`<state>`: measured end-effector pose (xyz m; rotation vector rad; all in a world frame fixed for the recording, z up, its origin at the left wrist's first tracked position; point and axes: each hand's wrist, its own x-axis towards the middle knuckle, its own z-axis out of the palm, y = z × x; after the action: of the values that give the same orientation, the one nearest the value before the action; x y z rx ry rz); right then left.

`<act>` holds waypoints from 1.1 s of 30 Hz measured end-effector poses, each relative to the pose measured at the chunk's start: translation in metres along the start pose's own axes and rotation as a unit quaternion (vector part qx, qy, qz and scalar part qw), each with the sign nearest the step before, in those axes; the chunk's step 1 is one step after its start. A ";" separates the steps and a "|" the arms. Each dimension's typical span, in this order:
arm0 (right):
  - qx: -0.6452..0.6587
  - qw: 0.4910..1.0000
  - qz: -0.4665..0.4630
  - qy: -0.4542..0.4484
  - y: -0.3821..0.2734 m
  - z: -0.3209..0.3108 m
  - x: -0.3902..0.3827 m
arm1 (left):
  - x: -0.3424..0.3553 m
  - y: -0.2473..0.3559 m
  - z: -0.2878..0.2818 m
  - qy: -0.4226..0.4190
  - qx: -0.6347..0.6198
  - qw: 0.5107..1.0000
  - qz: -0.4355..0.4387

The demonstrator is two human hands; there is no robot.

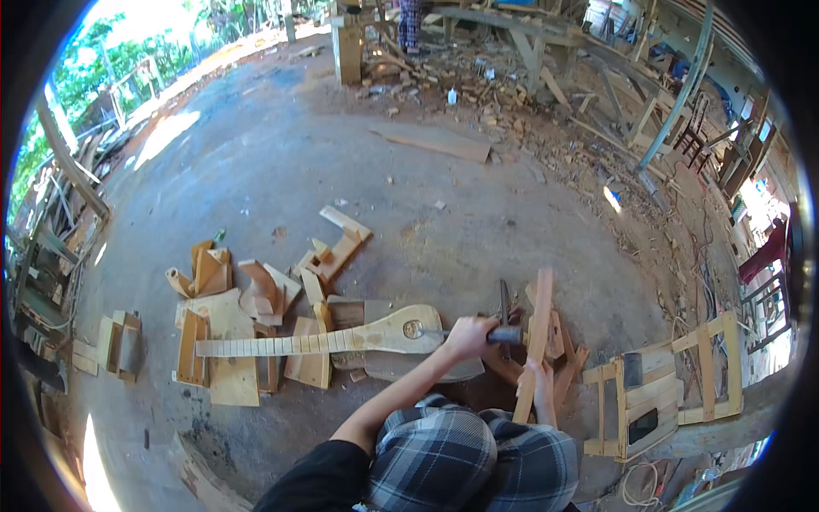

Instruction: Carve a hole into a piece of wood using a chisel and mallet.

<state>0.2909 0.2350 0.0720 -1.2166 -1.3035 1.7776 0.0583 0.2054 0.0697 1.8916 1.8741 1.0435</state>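
Note:
My left hand (472, 337) is closed around a dark tool with a cylindrical end (505, 335), whose exact kind I cannot make out. That end lies against or right beside a long flat wooden strip (541, 316), which stands tilted in front of me. Lower on the strip, my right hand (537, 388) grips it, with some fingers hidden behind the wood. Just left of my left hand lies a pale wooden stringed instrument (341, 341) with a fretted neck and a round hole in its body. My plaid-covered knees are below both hands.
Wooden blocks and offcuts (213, 273) lie at the left, some under the instrument's neck. More wood pieces (567, 367) sit beside the strip. Wooden frames (708, 371) stand at right. A flat board (435, 141) lies farther out, before a scrap-strewn bench (512, 26). A person's legs (409, 26) show there.

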 end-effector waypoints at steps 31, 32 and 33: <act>0.131 0.972 -0.189 0.042 -0.113 0.031 -0.067 | -0.077 0.199 -0.232 0.042 0.140 0.977 0.154; 0.131 0.972 -0.189 0.041 -0.112 0.032 -0.067 | -0.077 0.197 -0.234 0.033 0.129 0.980 0.147; 0.123 0.974 -0.188 0.037 -0.111 0.034 -0.067 | -0.077 0.197 -0.236 0.034 0.130 0.980 0.147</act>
<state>0.2815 0.2001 0.2012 -0.8292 -1.1422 1.5477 0.0592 0.0413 0.3403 2.3687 1.8856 0.9952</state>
